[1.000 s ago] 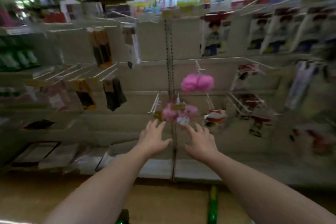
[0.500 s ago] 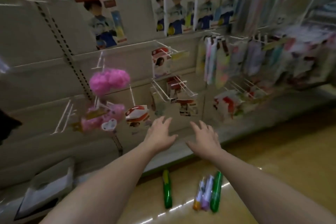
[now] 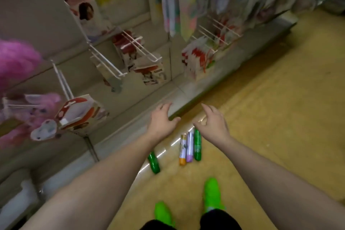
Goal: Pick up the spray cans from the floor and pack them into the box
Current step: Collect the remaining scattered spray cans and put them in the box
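Several spray cans lie on the yellow floor (image 3: 270, 117) in front of me. A green can (image 3: 154, 162) lies alone on the left. Three more lie side by side: an orange-capped white can (image 3: 183, 151), a lilac can (image 3: 189, 148) and a green can (image 3: 197, 145). My left hand (image 3: 161, 121) and my right hand (image 3: 214, 124) hover above the cans with relaxed, slightly bent fingers, and both hold nothing. No box is in view.
A store shelf unit (image 3: 205, 87) with wire hooks (image 3: 138, 50), hanging packets and pink bath puffs (image 3: 16, 61) runs along the left and back. Its base ledge lies just beyond the cans. My bright green shoes (image 3: 211, 194) stand on the floor below.
The view has swung from the shelf down to the floor. The cans and my shoes have come into sight. Both hands stay outstretched and empty, now lower over the cans.
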Available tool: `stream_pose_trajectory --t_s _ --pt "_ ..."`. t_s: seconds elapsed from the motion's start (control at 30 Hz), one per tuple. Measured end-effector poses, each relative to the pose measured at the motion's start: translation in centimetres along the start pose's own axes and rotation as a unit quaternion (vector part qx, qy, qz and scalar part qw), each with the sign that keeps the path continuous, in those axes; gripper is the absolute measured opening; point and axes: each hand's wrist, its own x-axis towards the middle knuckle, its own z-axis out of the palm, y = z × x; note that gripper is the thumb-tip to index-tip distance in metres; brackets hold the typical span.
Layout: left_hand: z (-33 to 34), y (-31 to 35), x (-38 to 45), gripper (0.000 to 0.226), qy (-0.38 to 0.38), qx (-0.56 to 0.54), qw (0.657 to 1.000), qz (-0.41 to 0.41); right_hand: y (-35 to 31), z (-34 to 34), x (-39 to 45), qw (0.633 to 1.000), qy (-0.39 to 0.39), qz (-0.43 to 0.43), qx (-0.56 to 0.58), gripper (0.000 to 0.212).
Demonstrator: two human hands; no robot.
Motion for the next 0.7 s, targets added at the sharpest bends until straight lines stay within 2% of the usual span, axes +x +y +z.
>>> stream_pose_trajectory --t_s 0.2,0.4,0.53,0.63,0.7 --pt "5.9 0.1 4.2 0.068 0.012 -0.016 0.999 -0.038 5.2 2.9 4.9 0.999 -0.040 -0.007 -0.028 0.074" --pt "14.0 -2.3 6.7 0.069 0.001 -0.024 0.993 -0.113 10.9 8.8 9.2 0.996 -0.083 -0.025 0.001 0.071" --pt "20.1 -6.4 9.2 0.067 -0.008 -0.023 0.990 -0.136 15.2 14.8 12.1 0.997 -0.065 0.007 0.045 0.071" --pt "25.8 -10.8 11.9 0.065 -0.004 -0.025 0.991 -0.133 19.2 21.3 14.4 0.995 -0.026 0.050 0.084 0.070" --pt "30.1 -14.2 13.6 0.063 0.000 -0.020 0.991 -0.135 22.0 26.5 15.7 0.993 -0.032 0.075 0.091 0.070"
